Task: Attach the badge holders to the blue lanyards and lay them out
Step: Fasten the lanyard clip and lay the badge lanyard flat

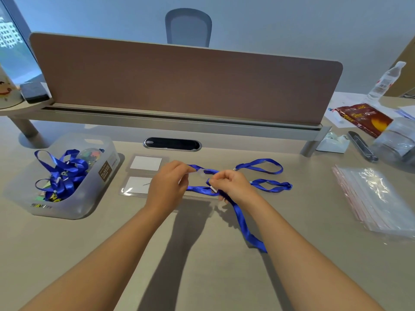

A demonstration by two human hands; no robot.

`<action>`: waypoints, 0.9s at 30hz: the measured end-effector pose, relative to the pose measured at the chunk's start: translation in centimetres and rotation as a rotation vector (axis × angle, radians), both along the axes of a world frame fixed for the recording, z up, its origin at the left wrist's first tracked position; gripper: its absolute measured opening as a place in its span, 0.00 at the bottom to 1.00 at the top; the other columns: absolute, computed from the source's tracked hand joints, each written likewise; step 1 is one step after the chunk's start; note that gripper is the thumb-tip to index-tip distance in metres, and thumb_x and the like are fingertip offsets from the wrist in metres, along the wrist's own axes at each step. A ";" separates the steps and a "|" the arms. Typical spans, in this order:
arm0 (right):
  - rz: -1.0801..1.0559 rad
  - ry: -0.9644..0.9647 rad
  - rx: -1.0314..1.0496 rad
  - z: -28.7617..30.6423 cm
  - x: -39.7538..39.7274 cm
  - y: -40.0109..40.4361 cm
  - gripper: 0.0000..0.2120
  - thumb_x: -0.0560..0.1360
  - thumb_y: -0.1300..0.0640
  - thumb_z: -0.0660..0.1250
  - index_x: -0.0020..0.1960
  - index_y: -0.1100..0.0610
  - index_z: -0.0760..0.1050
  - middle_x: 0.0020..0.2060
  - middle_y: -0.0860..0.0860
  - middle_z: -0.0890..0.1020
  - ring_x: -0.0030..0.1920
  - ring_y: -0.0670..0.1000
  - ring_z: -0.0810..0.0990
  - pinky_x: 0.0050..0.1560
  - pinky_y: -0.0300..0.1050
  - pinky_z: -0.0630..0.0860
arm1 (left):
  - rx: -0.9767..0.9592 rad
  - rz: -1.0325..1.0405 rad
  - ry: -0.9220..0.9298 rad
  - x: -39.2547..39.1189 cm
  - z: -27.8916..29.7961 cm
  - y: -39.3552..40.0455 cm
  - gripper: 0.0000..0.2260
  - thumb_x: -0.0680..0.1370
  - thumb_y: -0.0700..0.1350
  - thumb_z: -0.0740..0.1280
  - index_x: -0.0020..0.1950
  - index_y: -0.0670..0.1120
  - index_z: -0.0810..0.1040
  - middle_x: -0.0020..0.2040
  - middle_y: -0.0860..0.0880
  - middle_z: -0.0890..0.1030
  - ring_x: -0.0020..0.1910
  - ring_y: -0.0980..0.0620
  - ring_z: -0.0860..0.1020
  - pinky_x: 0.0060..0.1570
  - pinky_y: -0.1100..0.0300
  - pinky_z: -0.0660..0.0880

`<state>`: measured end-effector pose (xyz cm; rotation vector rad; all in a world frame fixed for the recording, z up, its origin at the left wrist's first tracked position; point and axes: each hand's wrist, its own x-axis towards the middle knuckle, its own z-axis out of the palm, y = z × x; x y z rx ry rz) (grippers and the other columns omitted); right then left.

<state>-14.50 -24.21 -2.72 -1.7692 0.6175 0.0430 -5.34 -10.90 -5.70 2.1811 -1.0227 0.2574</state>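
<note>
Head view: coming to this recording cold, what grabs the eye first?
The two hands meeting at the desk's centre: the left hand pinches a clear badge holder while the right hand grips a blue lanyard that trails toward the near edge. Behind them lie two finished lanyards, their badge holders showing left of the hands. At far left, a translucent bin holds a tangle of more blue lanyards.

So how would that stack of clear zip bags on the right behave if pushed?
The stack of clear zip bags looks glossy and already fanned, so layers would probably slide apart. Thin film suggests it is light and floppy when lifted.
</note>
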 end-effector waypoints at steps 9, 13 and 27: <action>-0.032 0.116 -0.473 -4.3 0.6 0.6 0.12 0.76 0.66 0.55 0.54 0.60 0.76 0.50 0.53 0.79 0.51 0.53 0.76 0.50 0.44 0.71 | 0.364 0.002 -0.187 -0.1 -3.8 4.5 0.13 0.60 0.31 0.72 0.41 0.43 0.81 0.36 0.42 0.84 0.31 0.42 0.80 0.28 0.56 0.78; 0.035 0.203 -0.637 -7.6 0.8 2.6 0.13 0.77 0.64 0.55 0.57 0.56 0.75 0.57 0.52 0.79 0.60 0.56 0.73 0.60 0.47 0.69 | 0.560 0.002 -0.142 -1.3 -6.8 6.5 0.08 0.60 0.40 0.74 0.38 0.47 0.81 0.35 0.46 0.84 0.32 0.45 0.81 0.30 0.58 0.79; 0.277 0.470 -0.904 -13.6 -1.5 5.7 0.32 0.76 0.37 0.44 0.74 0.46 0.37 0.76 0.52 0.38 0.75 0.61 0.34 0.73 0.60 0.36 | 0.735 0.080 0.238 -1.1 -11.0 8.5 0.59 0.45 0.78 0.26 0.71 0.52 0.46 0.76 0.46 0.47 0.74 0.43 0.43 0.71 0.42 0.40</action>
